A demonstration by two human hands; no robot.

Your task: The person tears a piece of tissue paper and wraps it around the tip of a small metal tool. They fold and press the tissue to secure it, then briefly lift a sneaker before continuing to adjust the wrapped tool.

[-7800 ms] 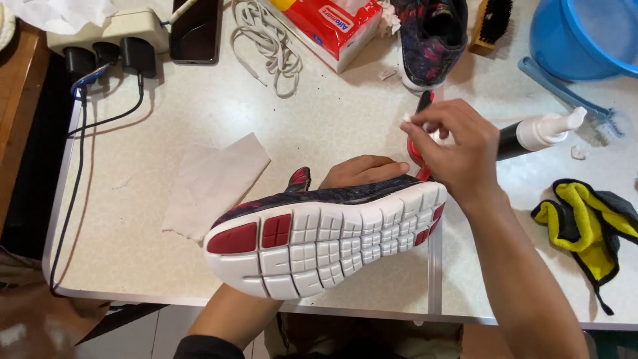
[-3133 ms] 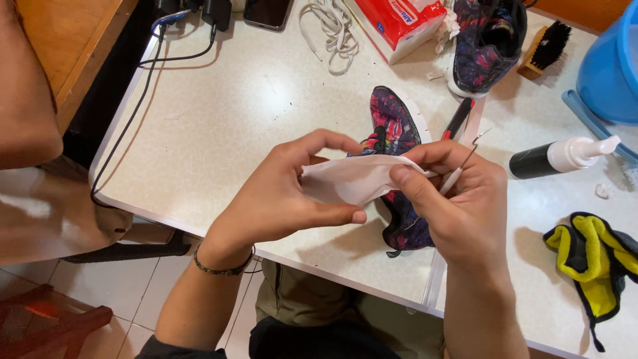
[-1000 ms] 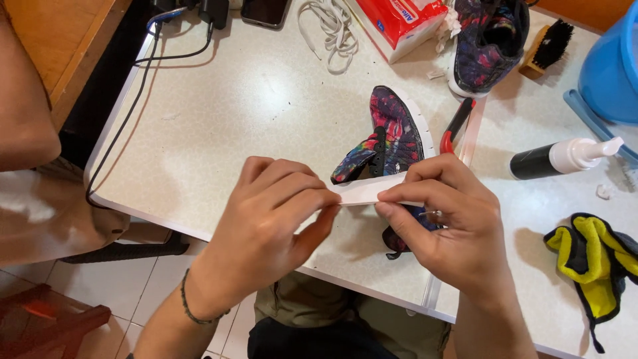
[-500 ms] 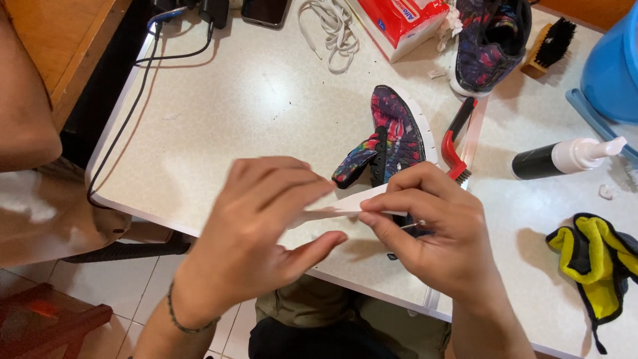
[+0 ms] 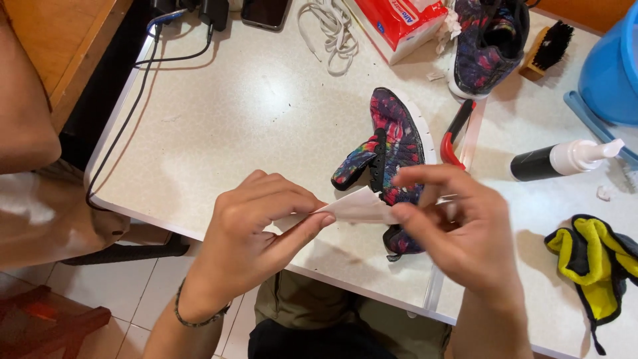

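Both my hands hold a folded white tissue [image 5: 359, 207] just above the near edge of the white table [image 5: 252, 113]. My left hand [image 5: 256, 229] pinches its left end between thumb and fingers. My right hand [image 5: 458, 229] grips the right end, fingers curled over it. Behind the tissue a dark floral-patterned shoe [image 5: 392, 149] lies on the table, laceless with its tongue pulled out, partly hidden by my right hand. A red-handled tool [image 5: 455, 133] lies just right of the shoe.
A second floral shoe [image 5: 488, 40], a wooden brush [image 5: 545, 46] and a blue basin [image 5: 611, 60] stand at the back right. White laces [image 5: 329, 30], a red tissue pack [image 5: 399, 20], a pump bottle [image 5: 565, 159], a yellow-black cloth [image 5: 595, 259] and cables [image 5: 156, 60] lie around.
My hands have drawn slightly apart along the tissue, flattening it into a narrower fold. The shoe and the other things have not moved since half a second ago.
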